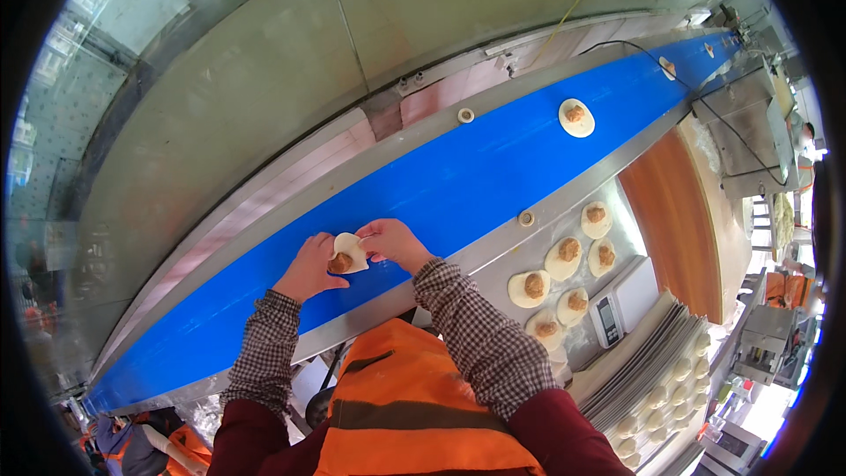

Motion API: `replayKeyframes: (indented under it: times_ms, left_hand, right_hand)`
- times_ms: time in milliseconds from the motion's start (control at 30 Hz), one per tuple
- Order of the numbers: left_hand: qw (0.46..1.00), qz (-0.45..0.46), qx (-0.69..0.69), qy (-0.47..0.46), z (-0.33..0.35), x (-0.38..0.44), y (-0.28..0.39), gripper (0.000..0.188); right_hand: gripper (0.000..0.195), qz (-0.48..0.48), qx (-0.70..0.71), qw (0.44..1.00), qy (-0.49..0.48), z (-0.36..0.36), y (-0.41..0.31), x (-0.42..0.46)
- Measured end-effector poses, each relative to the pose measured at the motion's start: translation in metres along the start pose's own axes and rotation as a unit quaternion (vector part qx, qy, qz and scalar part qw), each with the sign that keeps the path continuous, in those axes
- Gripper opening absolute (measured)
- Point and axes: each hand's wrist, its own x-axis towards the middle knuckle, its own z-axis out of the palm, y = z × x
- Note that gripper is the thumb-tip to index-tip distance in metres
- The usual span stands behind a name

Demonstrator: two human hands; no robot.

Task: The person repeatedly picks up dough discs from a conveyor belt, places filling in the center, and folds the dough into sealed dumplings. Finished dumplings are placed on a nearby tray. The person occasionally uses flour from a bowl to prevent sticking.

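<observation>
Over the blue conveyor belt, both hands hold one round dough wrapper with a lump of brown filling on it. My left hand cups the wrapper's left side, thumb below the filling. My right hand pinches the upper right edge between thumb and fingers, and the dough is partly raised there. Farther up the belt lies another flat wrapper with filling, and smaller ones are beyond it. To the right of my right arm, several filled wrappers rest on a metal table.
A digital scale stands beside the filled wrappers. Near it are stacked trays and rows of dough pieces. Metal rails edge the belt, and a black cable crosses its far end. A co-worker is at lower left.
</observation>
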Motion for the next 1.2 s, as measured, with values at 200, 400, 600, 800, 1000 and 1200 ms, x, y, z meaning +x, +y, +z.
replayKeyframes:
  times_ms: [200, 400, 600, 800, 1000, 1200]
  left_hand:
    - [0.992, -0.056, -0.113, 0.030, -0.010, -0.028, 0.001, 0.045]
    - [0.756, -0.080, -0.649, -0.008, -0.029, -0.047, 0.050, 0.061]
    - [0.637, -0.077, -0.754, -0.143, 0.016, -0.008, 0.100, 0.054]
    - [0.754, -0.046, -0.616, -0.223, 0.033, 0.024, 0.178, 0.045]
    - [0.885, 0.088, -0.381, -0.251, 0.048, 0.032, 0.241, 0.037]
    - [0.898, 0.175, -0.238, -0.324, 0.068, 0.037, 0.283, 0.038]
  right_hand:
    - [0.027, -0.049, 0.113, 0.989, -0.080, 0.023, 0.002, -0.009]
    - [0.025, -0.075, 0.186, 0.972, -0.119, 0.009, -0.054, -0.083]
    - [0.020, -0.082, 0.078, 0.993, 0.015, -0.048, -0.040, -0.157]
    - [0.016, -0.141, 0.054, 0.970, 0.190, -0.072, -0.017, -0.238]
    - [0.010, -0.245, -0.333, 0.793, 0.447, -0.058, 0.001, -0.303]
    - [0.013, -0.263, -0.150, 0.810, 0.503, -0.050, 0.031, -0.340]
